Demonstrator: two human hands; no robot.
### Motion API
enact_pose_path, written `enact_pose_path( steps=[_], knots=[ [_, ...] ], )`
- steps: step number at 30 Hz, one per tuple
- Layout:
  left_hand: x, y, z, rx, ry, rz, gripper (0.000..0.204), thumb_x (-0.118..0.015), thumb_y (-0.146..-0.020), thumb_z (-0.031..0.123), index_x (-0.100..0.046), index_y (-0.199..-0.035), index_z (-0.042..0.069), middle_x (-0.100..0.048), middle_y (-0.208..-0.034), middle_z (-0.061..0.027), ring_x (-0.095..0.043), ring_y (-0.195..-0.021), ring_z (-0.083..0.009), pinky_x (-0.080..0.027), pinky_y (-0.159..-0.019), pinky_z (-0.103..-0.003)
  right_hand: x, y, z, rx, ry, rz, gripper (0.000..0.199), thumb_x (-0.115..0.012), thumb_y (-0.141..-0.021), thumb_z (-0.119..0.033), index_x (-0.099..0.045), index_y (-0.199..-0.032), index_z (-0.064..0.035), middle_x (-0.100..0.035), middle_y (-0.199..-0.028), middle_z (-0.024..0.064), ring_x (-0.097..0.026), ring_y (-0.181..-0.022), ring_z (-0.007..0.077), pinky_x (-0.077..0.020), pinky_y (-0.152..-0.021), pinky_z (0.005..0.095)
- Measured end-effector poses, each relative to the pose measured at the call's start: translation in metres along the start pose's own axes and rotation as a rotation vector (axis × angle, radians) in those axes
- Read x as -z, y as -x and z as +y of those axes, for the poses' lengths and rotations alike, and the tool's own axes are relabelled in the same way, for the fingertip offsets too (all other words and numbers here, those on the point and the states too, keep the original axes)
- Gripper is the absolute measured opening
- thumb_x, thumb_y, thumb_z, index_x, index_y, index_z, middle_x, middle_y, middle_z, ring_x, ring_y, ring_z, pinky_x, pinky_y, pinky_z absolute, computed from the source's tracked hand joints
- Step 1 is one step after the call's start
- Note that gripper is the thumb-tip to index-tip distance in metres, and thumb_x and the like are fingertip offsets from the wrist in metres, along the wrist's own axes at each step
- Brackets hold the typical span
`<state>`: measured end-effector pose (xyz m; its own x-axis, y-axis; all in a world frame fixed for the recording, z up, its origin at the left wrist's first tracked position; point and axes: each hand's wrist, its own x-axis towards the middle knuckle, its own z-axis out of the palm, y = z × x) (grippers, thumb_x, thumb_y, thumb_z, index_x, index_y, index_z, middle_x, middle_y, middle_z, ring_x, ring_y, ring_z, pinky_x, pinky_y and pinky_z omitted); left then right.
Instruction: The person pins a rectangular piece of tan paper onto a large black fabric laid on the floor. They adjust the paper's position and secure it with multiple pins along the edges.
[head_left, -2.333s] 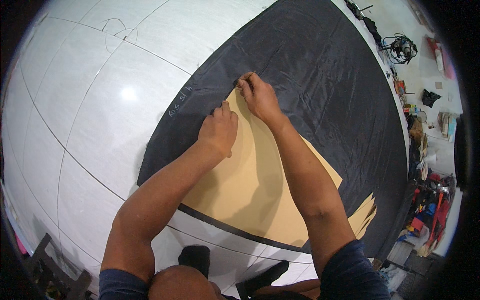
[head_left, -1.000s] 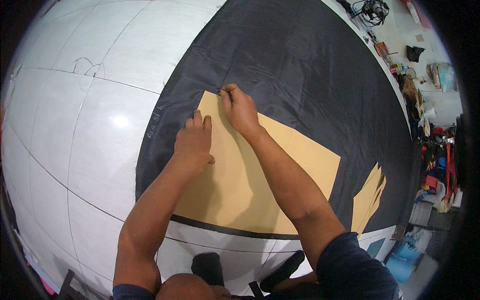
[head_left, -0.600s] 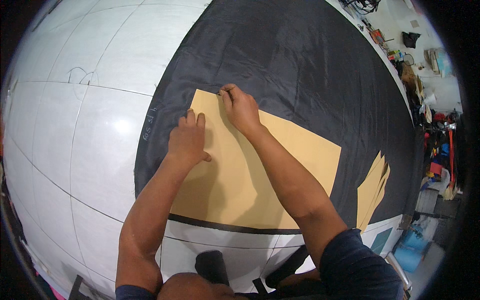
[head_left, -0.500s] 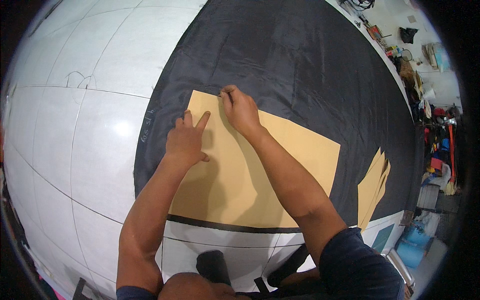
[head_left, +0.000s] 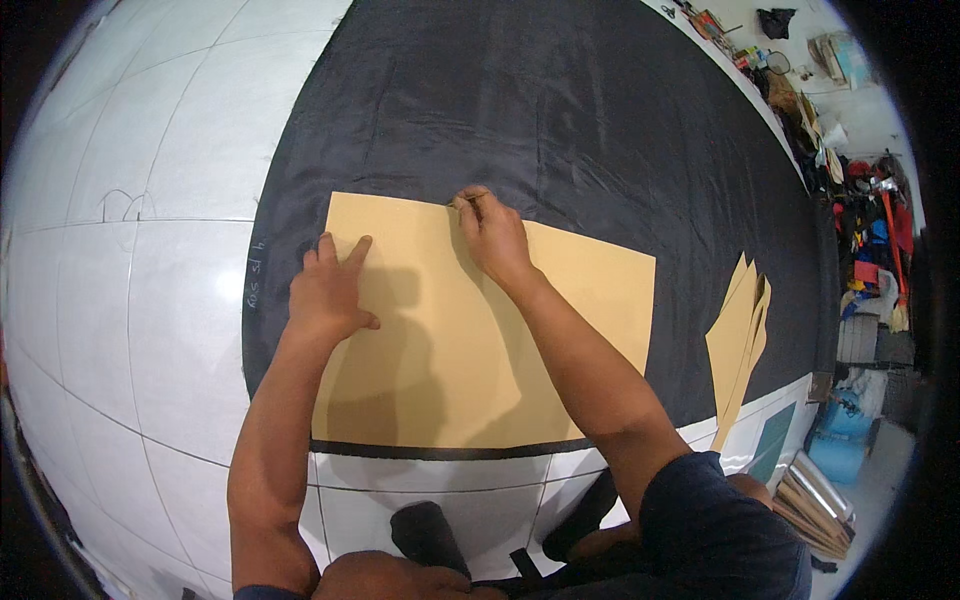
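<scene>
A large tan paper sheet [head_left: 590, 330] with straight edges and an angled far side lies flat on black fabric [head_left: 460, 110]. Near its far left corner my left hand [head_left: 328, 295] presses down, fingers spread and thumb out. My right hand [head_left: 495, 238] is at the sheet's far edge, right of the left hand, its fingers closed in a pinch. Something small and thin may be between those fingertips, too small to make out. Shadows of my head and arms fall across the sheet.
Several narrow tan paper pieces [head_left: 735, 330] lie on the fabric to the right. White floor tiles [head_left: 180, 320] stretch along the left. Pale handwritten marks show near the fabric's left edge. Clutter, a blue container [head_left: 838, 440] and rolls [head_left: 815, 510] stand at the far right.
My right hand has slid rightward along the sheet's far edge, still pinched. The left hand keeps its place on the sheet. The whole view has shifted and turned slightly.
</scene>
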<state>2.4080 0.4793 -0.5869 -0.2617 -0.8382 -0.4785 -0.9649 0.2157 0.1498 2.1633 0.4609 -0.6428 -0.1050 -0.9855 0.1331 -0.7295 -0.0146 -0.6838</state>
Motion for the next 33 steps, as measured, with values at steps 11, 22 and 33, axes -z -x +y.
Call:
enact_pose_path(
  steps=[11,22,33],
  knots=[
    [0.002,0.000,0.003,0.004,-0.043,-0.011,0.119,-0.096,-0.057,0.042,-0.036,-0.158,0.026,-0.035,-0.155,-0.0217,-0.041,-0.139,-0.0414,-0.041,-0.111,-0.052,0.053,0.027,0.056,-0.196,-0.052,0.103,0.023,-0.056,-0.101,-0.024,-0.064,-0.110,-0.0040,-0.073,-0.099,0.0209,-0.070,-0.091,0.0409,-0.0544,-0.081,0.0486],
    [0.008,0.007,0.031,-0.123,-0.321,0.214,0.106,-0.089,-0.067,0.046,-0.041,-0.155,0.012,-0.032,-0.160,-0.0210,-0.030,-0.147,-0.0427,-0.029,-0.118,-0.055,0.057,0.028,0.062,-0.151,-0.034,0.126,0.020,-0.058,-0.101,-0.020,-0.063,-0.109,-0.0021,-0.073,-0.098,0.0201,-0.070,-0.089,0.0383,-0.0537,-0.078,0.0466],
    [-0.051,-0.010,0.178,-0.638,-0.170,0.104,0.071,-0.073,-0.087,0.045,-0.054,-0.138,0.001,-0.048,-0.148,-0.0201,-0.041,-0.143,-0.0367,-0.029,-0.122,-0.047,0.059,0.027,0.063,-0.136,-0.082,0.114,0.019,-0.053,-0.102,-0.023,-0.063,-0.107,-0.0073,-0.071,-0.097,0.0204,-0.068,-0.092,0.0418,-0.0528,-0.080,0.0518]
  ],
)
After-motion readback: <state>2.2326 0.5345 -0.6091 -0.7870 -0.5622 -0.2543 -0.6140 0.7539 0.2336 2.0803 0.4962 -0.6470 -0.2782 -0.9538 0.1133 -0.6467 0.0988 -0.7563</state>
